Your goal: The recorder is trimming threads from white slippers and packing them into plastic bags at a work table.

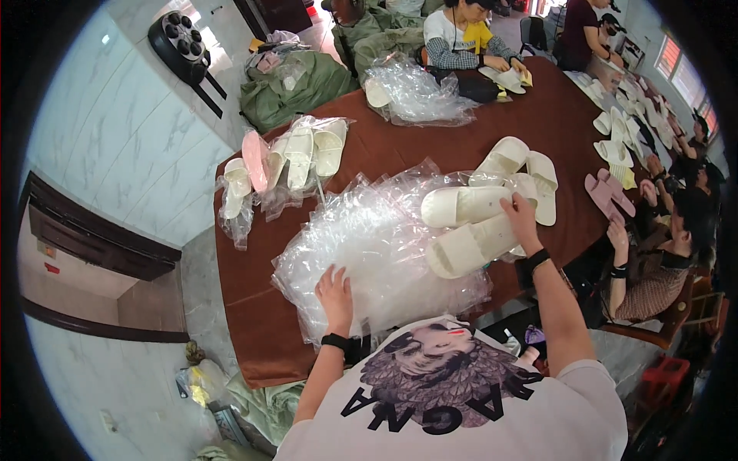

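Note:
A heap of clear plastic bags lies before me on the brown-covered table. My left hand is on the heap's left part, fingers apart and pointing away from me. At the right side of the heap, my right hand grips a pair of cream slippers by one end. The two slippers lie side by side over the bags, straps toward the left. Just beyond my right hand are more cream slippers, loose and partly overlapping. My right fingertips are partly hidden by the slippers.
Bagged cream slippers and a pink one lie at the table's far left. More plastic bags lie at the far side, near a person handling slippers. People sit along the right, with pink slippers there. Green sacks stand behind.

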The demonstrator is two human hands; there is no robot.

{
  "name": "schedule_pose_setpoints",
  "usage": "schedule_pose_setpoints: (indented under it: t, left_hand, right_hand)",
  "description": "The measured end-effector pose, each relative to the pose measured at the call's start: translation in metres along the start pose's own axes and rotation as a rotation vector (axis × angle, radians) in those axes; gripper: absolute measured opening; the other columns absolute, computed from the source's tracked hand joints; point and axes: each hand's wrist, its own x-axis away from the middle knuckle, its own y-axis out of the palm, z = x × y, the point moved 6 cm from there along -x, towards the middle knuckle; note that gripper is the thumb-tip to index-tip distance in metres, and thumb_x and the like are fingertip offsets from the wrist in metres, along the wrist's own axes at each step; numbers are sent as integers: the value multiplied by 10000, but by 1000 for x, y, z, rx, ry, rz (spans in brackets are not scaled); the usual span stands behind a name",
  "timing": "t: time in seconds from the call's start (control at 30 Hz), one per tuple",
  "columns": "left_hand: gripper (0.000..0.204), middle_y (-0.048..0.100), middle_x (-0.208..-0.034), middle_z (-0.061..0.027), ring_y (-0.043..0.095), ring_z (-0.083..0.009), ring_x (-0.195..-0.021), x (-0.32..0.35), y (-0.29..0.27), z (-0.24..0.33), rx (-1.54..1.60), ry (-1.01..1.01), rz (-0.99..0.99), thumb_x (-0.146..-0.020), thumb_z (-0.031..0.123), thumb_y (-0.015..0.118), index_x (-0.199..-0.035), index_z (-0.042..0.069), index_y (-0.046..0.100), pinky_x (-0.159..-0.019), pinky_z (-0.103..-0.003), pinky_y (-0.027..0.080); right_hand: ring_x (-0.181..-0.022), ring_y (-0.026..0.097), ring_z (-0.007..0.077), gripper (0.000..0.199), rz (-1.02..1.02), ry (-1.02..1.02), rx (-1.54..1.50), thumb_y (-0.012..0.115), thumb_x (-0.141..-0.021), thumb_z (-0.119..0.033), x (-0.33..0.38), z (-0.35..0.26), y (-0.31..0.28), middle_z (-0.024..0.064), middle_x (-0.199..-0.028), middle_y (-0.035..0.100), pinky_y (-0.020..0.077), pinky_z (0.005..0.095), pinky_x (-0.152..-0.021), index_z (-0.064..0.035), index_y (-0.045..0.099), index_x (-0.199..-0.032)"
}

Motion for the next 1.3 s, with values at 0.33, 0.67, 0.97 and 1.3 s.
schedule_pose_setpoints:
  t: [0.33,0.67,0.97,1.3]
  left_hand:
    - [170,664,-868,-61,647,-174,-805,-43,73,67,749,-296,-414,-928,119,583,-1045,4,626,-740,-291,486]
    - [148,646,-864,-64,636,-144,-816,27,-91,18,925,-368,78,-941,85,565,-1052,2,616,-772,-274,498]
    - [532,205,-1591,-71,147,-367,-1462,54,-45,-15,-383,-94,-254,-951,282,551,-1457,209,405,-1115,-642,149]
    - [677,110,-1611,-101,80,-382,-1472,79,2,-78,-324,-219,-340,-941,428,505,-1530,227,239,-1111,-662,121]
  right_hand:
    - [-658,454,129,300,7,36,-245,638,-907,-264,28,-17,6,70,-704,535,404,305,-607,20,541,-892]
    - [-583,551,304,296,-163,-177,-230,622,-915,-311,47,-144,53,167,-657,563,418,412,-556,-27,535,-904]
    - [-721,634,383,265,-362,-353,-56,556,-945,-324,101,-153,151,172,-735,639,470,484,-609,-63,519,-981]
    - [-805,635,337,396,150,96,-52,611,-898,-392,-42,19,3,184,-832,646,479,425,-724,2,587,-923]
